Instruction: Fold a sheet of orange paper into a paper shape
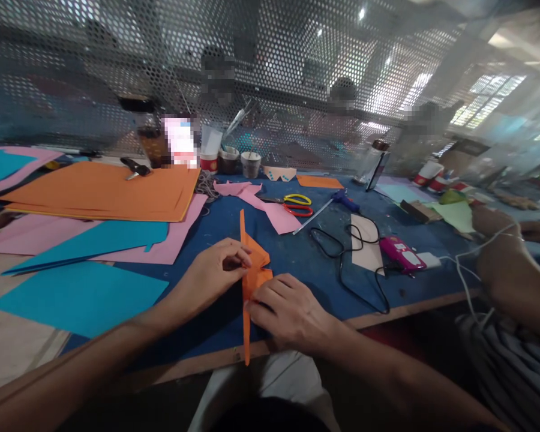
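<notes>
A folded orange paper piece (252, 270) stands near the front edge of the blue table, with a long narrow strip along its left side. My left hand (216, 267) pinches the strip's upper part between thumb and fingers. Lower down, my right hand (290, 306) has its fingers closed on the same piece at its right side. Pink paper (281, 216) lies behind the hands, beside scissors (298, 210) with yellow and red handles. To the left are blue sheets (90, 294) and a stack of orange sheets (103, 192) with keys on it.
A glue gun (344, 201), a black cable and a magenta box (400, 255) lie to the right. Cups (251, 164) and a bottle (369, 162) stand along the perforated metal screen (288, 78). Another person's arm (513, 270) is at far right.
</notes>
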`<state>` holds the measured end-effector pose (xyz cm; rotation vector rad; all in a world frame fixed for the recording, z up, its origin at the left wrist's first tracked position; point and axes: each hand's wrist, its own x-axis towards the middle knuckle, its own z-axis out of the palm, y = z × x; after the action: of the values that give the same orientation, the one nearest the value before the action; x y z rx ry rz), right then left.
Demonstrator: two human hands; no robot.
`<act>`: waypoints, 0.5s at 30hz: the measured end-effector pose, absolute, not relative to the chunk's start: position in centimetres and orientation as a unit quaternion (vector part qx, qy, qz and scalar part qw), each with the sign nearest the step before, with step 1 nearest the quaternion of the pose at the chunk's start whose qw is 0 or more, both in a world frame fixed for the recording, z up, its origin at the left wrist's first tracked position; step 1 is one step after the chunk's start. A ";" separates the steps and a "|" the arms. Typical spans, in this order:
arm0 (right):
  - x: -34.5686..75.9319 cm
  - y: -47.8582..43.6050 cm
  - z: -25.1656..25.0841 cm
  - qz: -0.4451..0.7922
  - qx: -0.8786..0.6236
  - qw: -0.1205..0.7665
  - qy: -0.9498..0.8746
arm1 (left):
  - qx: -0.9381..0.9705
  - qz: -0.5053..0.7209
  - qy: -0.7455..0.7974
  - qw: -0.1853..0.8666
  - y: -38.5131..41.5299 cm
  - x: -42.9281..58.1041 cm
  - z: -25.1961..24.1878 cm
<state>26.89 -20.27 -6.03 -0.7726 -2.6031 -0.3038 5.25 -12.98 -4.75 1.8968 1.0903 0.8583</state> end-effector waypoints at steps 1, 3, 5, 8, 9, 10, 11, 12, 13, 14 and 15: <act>26.9 -20.3 -6.0 -0.106 -0.274 0.200 -0.935 | 0.751 0.334 0.428 0.376 -13.2 5.3 -4.7; 27.0 -20.4 -5.8 -0.098 -0.267 0.192 -0.939 | 0.764 0.323 0.429 0.358 -13.5 5.5 -4.5; 27.0 -20.6 -5.6 -0.089 -0.269 0.182 -0.942 | 0.775 0.311 0.432 0.341 -13.7 5.5 -4.5; 27.0 -20.9 -5.5 -0.082 -0.278 0.179 -0.940 | 0.800 0.290 0.436 0.292 -13.9 5.4 -4.5; 26.9 -21.1 -5.5 -0.081 -0.283 0.180 -0.938 | 0.810 0.284 0.438 0.268 -13.9 5.4 -4.5; 26.9 -21.2 -5.5 -0.077 -0.291 0.180 -0.936 | 0.819 0.278 0.439 0.242 -13.8 5.3 -4.5; 26.8 -21.4 -5.5 -0.071 -0.300 0.179 -0.934 | 0.829 0.273 0.436 0.220 -13.8 5.3 -4.5; 26.7 -21.5 -5.5 -0.063 -0.310 0.178 -0.932 | 0.838 0.267 0.428 0.206 -13.7 5.2 -4.5; 26.6 -21.6 -5.5 -0.055 -0.318 0.176 -0.930 | 0.848 0.260 0.417 0.197 -13.7 5.2 -4.5; 26.6 -21.7 -5.6 -0.048 -0.325 0.175 -0.928 | 0.857 0.253 0.404 0.194 -13.7 5.2 -4.6; 26.6 -21.7 -5.6 -0.042 -0.329 0.175 -0.927 | 0.863 0.248 0.392 0.200 -13.8 5.2 -4.6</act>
<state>26.59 -21.70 -5.60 -0.9336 -2.6272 -0.1184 5.24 -13.81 -4.61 2.4128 1.0958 0.6946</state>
